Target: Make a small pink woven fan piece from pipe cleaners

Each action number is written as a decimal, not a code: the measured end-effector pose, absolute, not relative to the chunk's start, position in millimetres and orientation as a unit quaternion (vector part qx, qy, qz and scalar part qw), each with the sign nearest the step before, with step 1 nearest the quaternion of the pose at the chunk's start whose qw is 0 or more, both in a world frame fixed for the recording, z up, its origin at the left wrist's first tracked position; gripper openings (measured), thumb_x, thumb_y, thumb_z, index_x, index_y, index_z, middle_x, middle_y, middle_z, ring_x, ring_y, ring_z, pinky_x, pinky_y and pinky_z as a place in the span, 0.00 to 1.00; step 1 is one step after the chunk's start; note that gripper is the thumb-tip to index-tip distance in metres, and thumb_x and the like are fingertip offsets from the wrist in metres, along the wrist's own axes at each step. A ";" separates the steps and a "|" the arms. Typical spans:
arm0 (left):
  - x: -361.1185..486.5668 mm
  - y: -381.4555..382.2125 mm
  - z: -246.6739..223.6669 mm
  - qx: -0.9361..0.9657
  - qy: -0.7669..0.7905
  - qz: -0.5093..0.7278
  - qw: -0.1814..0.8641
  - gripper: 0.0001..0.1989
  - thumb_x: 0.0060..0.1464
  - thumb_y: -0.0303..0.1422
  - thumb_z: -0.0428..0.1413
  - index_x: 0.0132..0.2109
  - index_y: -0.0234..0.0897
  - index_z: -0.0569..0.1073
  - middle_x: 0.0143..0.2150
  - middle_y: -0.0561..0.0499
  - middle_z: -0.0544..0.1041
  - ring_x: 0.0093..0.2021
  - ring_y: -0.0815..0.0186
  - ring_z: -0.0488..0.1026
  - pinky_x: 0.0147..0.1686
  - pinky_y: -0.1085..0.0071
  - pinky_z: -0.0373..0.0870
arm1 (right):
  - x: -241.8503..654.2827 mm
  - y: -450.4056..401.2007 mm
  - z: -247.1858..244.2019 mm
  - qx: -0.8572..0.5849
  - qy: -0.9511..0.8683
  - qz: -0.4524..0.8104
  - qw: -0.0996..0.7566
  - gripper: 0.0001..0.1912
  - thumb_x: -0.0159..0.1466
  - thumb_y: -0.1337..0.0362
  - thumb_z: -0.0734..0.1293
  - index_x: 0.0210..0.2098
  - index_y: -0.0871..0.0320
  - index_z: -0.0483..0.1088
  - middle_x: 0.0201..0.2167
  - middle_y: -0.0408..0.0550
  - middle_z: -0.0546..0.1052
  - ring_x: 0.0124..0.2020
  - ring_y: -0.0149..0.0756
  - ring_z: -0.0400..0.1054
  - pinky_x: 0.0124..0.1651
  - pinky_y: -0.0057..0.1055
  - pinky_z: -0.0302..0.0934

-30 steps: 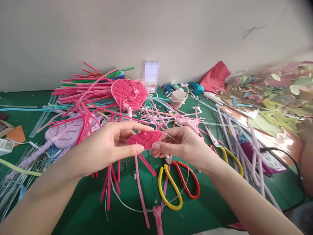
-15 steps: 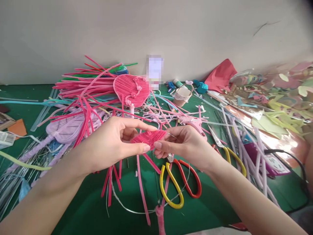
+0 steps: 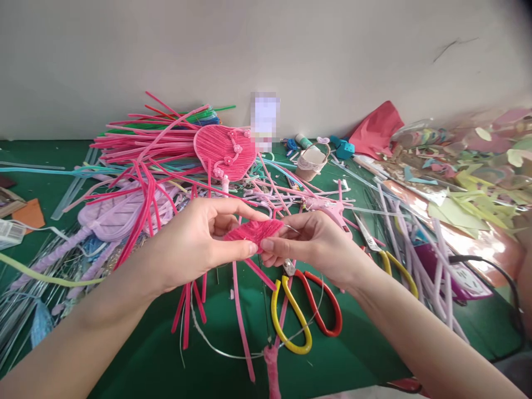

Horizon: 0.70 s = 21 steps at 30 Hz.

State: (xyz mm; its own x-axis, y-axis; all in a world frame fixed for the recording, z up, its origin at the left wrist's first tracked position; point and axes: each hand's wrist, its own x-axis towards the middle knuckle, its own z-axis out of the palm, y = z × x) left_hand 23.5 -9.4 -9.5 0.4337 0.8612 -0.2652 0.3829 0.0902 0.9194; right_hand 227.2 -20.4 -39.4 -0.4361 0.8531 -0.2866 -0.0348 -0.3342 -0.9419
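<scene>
Both hands — left (image 3: 208, 235) and right (image 3: 310, 238) — arch inward above the green surface's front edge (image 3: 233, 394), pinching a crimson piece (image 3: 258, 230); no writing is legible.

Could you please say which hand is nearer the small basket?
Right. The right hand is in front of the small basket; the left hand is farther off, toward its left.
</scene>
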 end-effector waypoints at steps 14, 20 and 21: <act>12.2 -7.3 -8.4 0.632 0.485 0.154 0.585 0.33 0.45 0.38 0.70 0.59 0.48 0.71 0.45 0.51 0.84 0.44 0.55 0.82 0.43 0.64 0.79 | 230.3 -8.7 -38.9 -0.389 -0.530 0.708 0.257 0.14 0.51 0.57 0.79 0.30 0.61 0.79 0.23 0.43 0.80 0.25 0.30 0.73 0.31 0.26 0.68; 3.4 -1.9 -2.0 0.637 0.459 0.189 0.590 0.09 0.55 0.42 0.64 0.39 0.42 0.80 0.36 0.52 0.85 0.42 0.59 0.82 0.42 0.70 0.78 | 232.9 -7.5 -43.4 -0.388 -0.531 0.695 0.291 0.12 0.55 0.57 0.76 0.30 0.60 0.79 0.23 0.43 0.78 0.24 0.29 0.69 0.28 0.26 0.62; 2.6 -1.1 -1.3 0.639 0.461 0.186 0.587 0.09 0.56 0.41 0.63 0.38 0.42 0.81 0.36 0.52 0.84 0.41 0.59 0.82 0.42 0.70 0.77 | 232.8 -7.2 -43.2 -0.385 -0.535 0.692 0.294 0.11 0.55 0.58 0.76 0.28 0.60 0.78 0.23 0.43 0.78 0.24 0.28 0.69 0.28 0.26 0.62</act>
